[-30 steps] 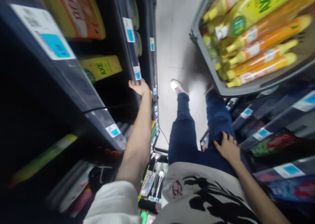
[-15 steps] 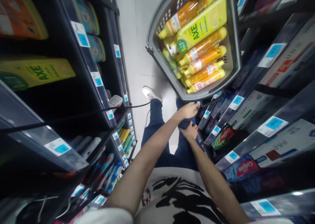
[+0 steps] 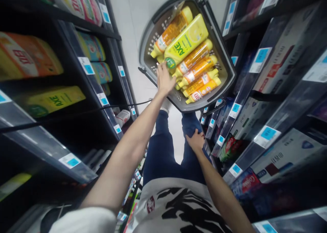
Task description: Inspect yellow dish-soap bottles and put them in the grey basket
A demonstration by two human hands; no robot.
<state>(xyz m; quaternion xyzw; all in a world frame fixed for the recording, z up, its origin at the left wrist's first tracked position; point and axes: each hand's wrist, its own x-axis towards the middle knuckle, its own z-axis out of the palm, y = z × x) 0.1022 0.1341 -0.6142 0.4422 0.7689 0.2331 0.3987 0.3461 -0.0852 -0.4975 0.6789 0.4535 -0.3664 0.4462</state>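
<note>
A grey shopping basket [image 3: 204, 103] stands on the floor ahead of my feet. It holds a big yellow AXE bottle [image 3: 186, 43] and several orange bottles [image 3: 196, 71] with yellow caps. My left hand [image 3: 165, 78] reaches over the basket's near left rim, fingers stretched out, right by the bottle necks and holding nothing I can see. My right hand [image 3: 195, 141] rests on my right thigh, fingers curled against the dark blue trousers.
Dark shelves with blue price tags line both sides of a narrow aisle. The left shelf [image 3: 97, 89] carries a yellow AXE bottle [image 3: 55, 98] and orange packs. The right shelf [image 3: 255, 100] holds toothpaste boxes [image 3: 249, 183]. A pale tiled floor [image 3: 138, 25] runs ahead.
My left hand has moved from the left shelf edge across to the basket's front rim, then up over its left rim onto the bottles. My right hand slid down the thigh to the knee.
</note>
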